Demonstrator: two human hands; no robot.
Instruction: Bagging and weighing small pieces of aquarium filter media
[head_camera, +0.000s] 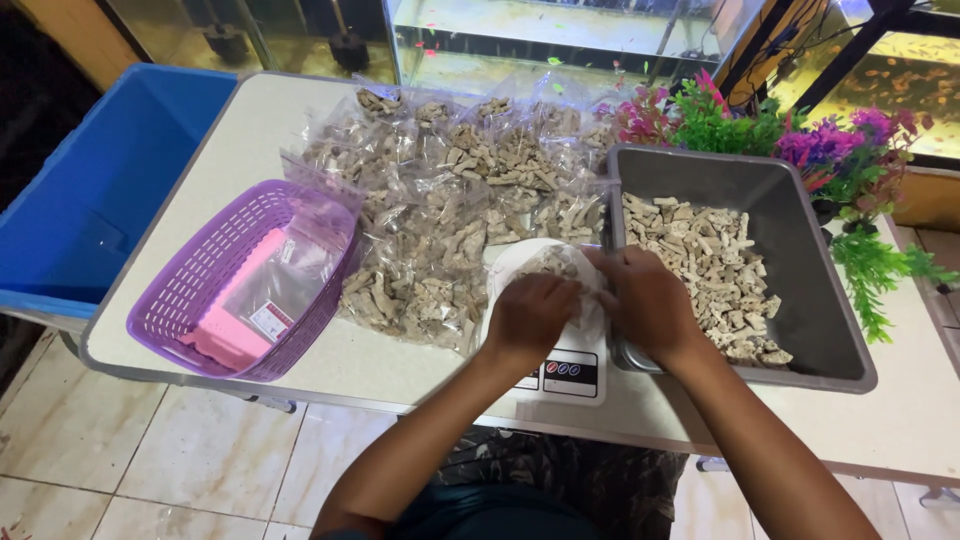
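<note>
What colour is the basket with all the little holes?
The basket is purple, seen clearly in the head view, left of the hands.

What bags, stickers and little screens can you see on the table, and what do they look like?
Filled bags: heaped mid-table, clear plastic, pale beige pieces inside.
Bag being filled: on the white scale, under left hand and right hand.
Empty bags: in purple basket, flat, clear, small white-red stickers.
Scale panel: black, round red marks.

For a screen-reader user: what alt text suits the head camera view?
Both hands, left hand and right hand, hold a clear bag of pale stone pieces over a white scale. A grey tub of pieces sits right, a purple basket left.
</note>
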